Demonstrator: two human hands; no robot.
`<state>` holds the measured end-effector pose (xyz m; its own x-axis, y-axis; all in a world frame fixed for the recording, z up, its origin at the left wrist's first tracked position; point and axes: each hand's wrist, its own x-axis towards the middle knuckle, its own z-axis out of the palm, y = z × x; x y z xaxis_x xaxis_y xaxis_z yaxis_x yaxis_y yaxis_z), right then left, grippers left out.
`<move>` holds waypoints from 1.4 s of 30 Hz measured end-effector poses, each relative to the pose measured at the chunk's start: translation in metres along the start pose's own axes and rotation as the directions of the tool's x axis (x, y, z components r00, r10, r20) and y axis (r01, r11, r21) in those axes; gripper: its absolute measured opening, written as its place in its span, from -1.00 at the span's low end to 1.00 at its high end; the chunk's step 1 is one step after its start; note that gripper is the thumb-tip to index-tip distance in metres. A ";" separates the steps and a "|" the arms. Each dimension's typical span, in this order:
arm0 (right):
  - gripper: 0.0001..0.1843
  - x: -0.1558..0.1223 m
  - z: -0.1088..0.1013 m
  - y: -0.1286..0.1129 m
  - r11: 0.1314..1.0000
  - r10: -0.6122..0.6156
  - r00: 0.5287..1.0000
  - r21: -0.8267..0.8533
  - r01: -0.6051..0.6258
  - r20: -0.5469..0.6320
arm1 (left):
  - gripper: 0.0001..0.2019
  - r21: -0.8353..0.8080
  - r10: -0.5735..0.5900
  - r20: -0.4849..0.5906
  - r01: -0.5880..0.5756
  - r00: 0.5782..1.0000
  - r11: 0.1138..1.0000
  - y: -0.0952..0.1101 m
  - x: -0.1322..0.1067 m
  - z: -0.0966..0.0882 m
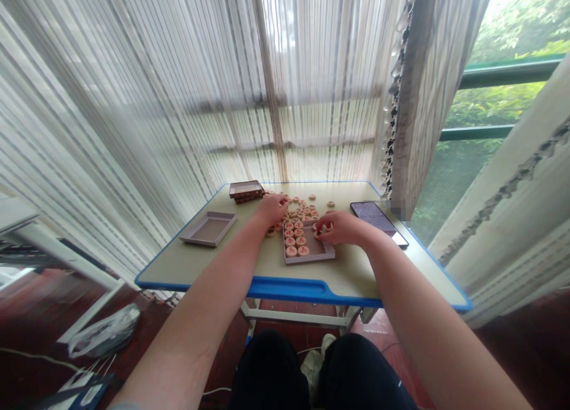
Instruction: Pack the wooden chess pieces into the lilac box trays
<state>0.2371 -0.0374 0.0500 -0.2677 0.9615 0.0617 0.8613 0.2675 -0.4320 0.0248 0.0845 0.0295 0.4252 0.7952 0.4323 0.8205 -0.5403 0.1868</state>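
A shallow grey box tray lies on the small table in front of me, with several round wooden chess pieces set in rows in its left half. My right hand hovers over the tray's upper right, fingers pinched on a round piece. My left hand rests curled among the loose round pieces scattered just beyond the tray; what its fingers hold is hidden.
An empty grey lid lies at the table's left. A brown folded box sits at the far left corner. A dark phone lies at the right. Striped curtains hang close behind the table. My knees are under its blue front edge.
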 end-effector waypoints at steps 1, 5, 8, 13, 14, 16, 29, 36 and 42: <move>-0.75 0.000 -0.001 0.000 1.000 0.001 1.000 0.009 -0.001 -0.019 | -0.72 0.008 -0.031 -0.010 0.031 0.999 0.999 -0.004 0.000 0.001; -0.76 0.002 -0.003 0.009 1.000 0.013 0.978 0.024 -0.008 -0.209 | -0.70 0.020 -0.160 -0.034 0.161 0.987 0.987 -0.021 0.000 0.001; -0.74 0.011 0.002 0.025 0.993 0.108 0.919 -0.003 -0.118 -0.380 | -0.61 -0.016 -0.218 -0.055 0.217 0.974 0.976 -0.028 -0.001 0.000; -0.62 0.036 0.019 0.052 0.969 0.182 0.859 -0.061 -0.240 -0.479 | -0.62 -0.139 -0.308 -0.028 0.301 0.951 0.943 -0.031 0.000 0.001; -0.59 0.041 0.023 0.054 0.972 0.191 0.865 -0.035 -0.233 -0.464 | -0.64 -0.180 -0.322 -0.024 0.313 0.946 0.933 -0.033 0.002 0.003; -0.56 0.048 0.028 0.056 0.980 0.188 0.885 0.028 -0.195 -0.425 | -0.67 -0.286 -0.361 -0.017 0.341 0.932 0.895 -0.039 0.006 0.006; -0.59 0.052 0.029 0.046 0.968 0.222 0.902 0.193 -0.159 -0.369 | -0.70 -0.550 -0.323 0.200 0.379 0.925 0.745 -0.066 0.013 0.010; -0.64 0.050 0.021 0.047 0.943 0.318 0.870 0.224 -0.247 -0.377 | -0.70 -0.378 -0.226 0.077 0.238 0.971 0.895 -0.060 0.013 0.008; -0.65 0.050 0.021 0.045 0.953 0.299 0.873 0.173 -0.250 -0.385 | -0.48 -0.116 0.026 0.176 -0.005 0.984 0.993 -0.028 0.025 0.028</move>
<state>0.2534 0.0213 0.0144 0.1901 0.9437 0.2707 0.8128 0.0033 -0.5825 0.0230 0.1267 0.0106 0.5070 0.8170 0.2747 0.7683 -0.5728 0.2857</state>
